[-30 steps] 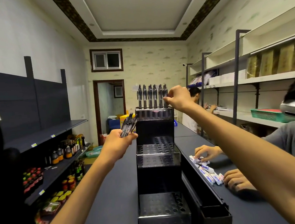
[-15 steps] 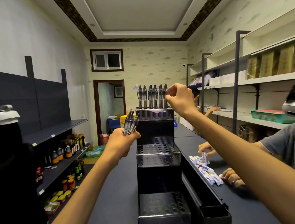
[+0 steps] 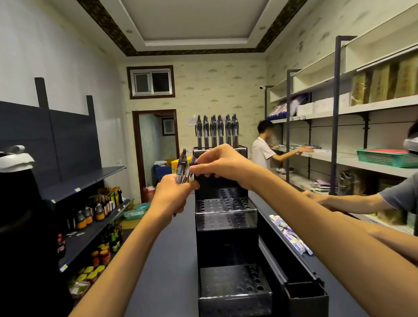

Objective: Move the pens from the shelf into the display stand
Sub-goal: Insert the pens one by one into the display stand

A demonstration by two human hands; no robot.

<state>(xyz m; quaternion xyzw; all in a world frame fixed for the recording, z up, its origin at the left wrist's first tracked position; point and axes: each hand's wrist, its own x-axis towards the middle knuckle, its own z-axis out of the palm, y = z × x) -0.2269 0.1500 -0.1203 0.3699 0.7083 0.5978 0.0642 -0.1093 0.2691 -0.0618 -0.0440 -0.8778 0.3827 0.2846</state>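
A black tiered display stand (image 3: 224,210) with rows of holes stands on the dark shelf top in front of me. Several dark pens (image 3: 216,130) stand upright in its top tier. My left hand (image 3: 173,196) grips a small bunch of pens (image 3: 183,166) just left of the stand's top. My right hand (image 3: 224,163) has come across to that bunch, and its fingertips pinch one of the pens there. The middle and bottom tiers hold no pens.
A person in grey (image 3: 414,201) on the right reaches over small white packets (image 3: 289,234) on the shelf. Another person (image 3: 265,148) works at the white wall shelves (image 3: 365,109). A black box (image 3: 306,299) sits right of the stand. Bottles and jars (image 3: 93,211) fill the left shelves.
My right hand left the pens standing in the top tier and moved down and left to the bunch in my left hand. My left hand stayed in place.
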